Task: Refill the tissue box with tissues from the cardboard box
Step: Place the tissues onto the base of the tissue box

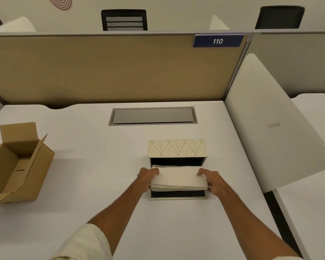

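Both hands [178,180] grip the tissue stack [178,178] over the tissue box [177,148].

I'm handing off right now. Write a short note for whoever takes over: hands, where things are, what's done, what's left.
Left hand and right hand each grip one end of the tissue stack.
The stack hangs at the mouth of the open tissue box, over its dropped flap.
The cardboard box stands open at the desk's left edge; its contents can't be seen.
Done: stack fetched.
Left: slide it in, close the flap.
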{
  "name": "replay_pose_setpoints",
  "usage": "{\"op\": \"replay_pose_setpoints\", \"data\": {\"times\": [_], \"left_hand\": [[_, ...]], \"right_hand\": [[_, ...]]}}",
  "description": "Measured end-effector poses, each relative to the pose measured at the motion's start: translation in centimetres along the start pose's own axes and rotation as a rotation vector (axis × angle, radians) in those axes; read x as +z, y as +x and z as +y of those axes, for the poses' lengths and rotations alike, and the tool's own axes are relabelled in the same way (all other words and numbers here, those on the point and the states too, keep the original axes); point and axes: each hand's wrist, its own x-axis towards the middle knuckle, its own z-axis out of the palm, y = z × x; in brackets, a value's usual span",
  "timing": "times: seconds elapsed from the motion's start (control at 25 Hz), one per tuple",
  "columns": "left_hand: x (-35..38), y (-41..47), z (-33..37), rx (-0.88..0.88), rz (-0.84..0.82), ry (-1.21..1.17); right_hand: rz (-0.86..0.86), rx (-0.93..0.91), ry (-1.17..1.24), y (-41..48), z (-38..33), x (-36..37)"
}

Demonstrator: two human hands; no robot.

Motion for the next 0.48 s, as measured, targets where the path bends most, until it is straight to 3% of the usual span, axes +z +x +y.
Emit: {"op": "replay_pose_setpoints", "data": {"times": [0.48], "left_hand": [[0.4,-1.3,0.2,0.005,0.022,-0.038]], "right_hand": [[0.134,-0.023,-0.104,-0.8,-0.6,1.2]]}}
